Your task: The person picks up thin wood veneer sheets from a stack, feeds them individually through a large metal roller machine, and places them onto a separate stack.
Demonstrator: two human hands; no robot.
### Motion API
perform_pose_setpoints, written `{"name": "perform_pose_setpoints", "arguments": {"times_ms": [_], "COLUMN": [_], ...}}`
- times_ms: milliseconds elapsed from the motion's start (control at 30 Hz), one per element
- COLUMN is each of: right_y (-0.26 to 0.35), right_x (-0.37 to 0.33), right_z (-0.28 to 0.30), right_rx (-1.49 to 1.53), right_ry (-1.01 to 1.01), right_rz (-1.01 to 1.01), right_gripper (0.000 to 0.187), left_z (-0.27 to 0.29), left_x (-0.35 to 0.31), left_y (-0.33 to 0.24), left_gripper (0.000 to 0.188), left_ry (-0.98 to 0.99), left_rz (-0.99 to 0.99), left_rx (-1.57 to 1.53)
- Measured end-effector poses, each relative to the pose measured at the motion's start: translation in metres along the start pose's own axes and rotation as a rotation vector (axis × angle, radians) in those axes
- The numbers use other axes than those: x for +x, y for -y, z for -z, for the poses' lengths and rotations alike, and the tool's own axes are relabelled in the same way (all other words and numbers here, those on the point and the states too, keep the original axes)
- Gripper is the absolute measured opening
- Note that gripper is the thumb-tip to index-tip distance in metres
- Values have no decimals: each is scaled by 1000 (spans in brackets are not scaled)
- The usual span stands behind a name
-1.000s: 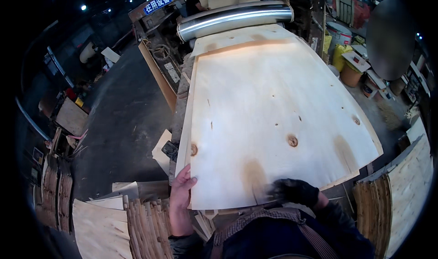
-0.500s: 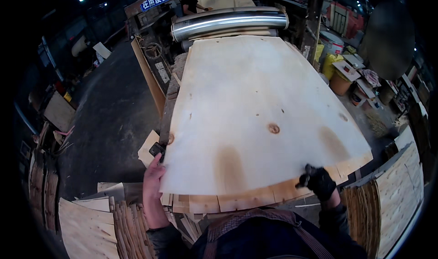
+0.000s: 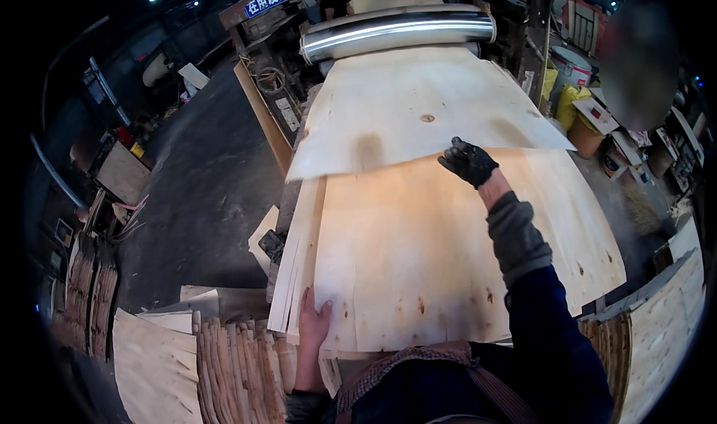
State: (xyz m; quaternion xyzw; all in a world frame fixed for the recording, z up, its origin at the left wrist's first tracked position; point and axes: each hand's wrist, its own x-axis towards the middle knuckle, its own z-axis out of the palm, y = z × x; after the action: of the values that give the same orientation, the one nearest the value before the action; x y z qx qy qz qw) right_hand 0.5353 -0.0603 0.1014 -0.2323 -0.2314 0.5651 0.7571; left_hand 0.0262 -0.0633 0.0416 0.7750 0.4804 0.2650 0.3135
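A pale veneer sheet (image 3: 403,88) with knots and two brown smudges lies with its far end at the shiny metal roller (image 3: 396,34). My right hand (image 3: 470,163), in a black glove, reaches to this sheet's near edge; its fingers are bent but apart, and I cannot tell whether they touch it. Under that sheet, a yellowish veneer sheet (image 3: 418,252) covers most of the stack. My bare left hand (image 3: 314,323) is at this lower sheet's left near corner, thumb spread from the fingers, not closed round anything.
Stacked veneer (image 3: 239,364) stands at my near left, and another stack (image 3: 665,327) at my near right. Dark floor (image 3: 202,178) runs along the left side. Beyond the roller a person (image 3: 336,2) is partly visible. A yellow sack (image 3: 571,103) and buckets stand at right.
The top sheet has slid away from me toward the roller, baring the yellowish sheet below. My right arm has stretched forward with it; my left hand has left its edge and shifted right and nearer.
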Motion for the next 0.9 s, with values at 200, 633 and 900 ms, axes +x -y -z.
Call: {"name": "perform_pose_setpoints", "arguments": {"times_ms": [200,633,900], "right_y": [-72,-127,-107], "right_x": [-19,-336,-389], "right_z": [12,-101,-93], "right_rx": [39,-30,118], "right_ry": [15,-315,-706], "right_rz": [-123,-508,-386], "right_gripper": [12,51,50], "left_z": [9,70,114], "left_x": [-5,13,34], "left_y": [12,-85,-87], "left_gripper": [60,60,64], "left_ry": [123,272,192], "left_rz": [212,65,22], "left_rx": [-295,-926,-1121]}}
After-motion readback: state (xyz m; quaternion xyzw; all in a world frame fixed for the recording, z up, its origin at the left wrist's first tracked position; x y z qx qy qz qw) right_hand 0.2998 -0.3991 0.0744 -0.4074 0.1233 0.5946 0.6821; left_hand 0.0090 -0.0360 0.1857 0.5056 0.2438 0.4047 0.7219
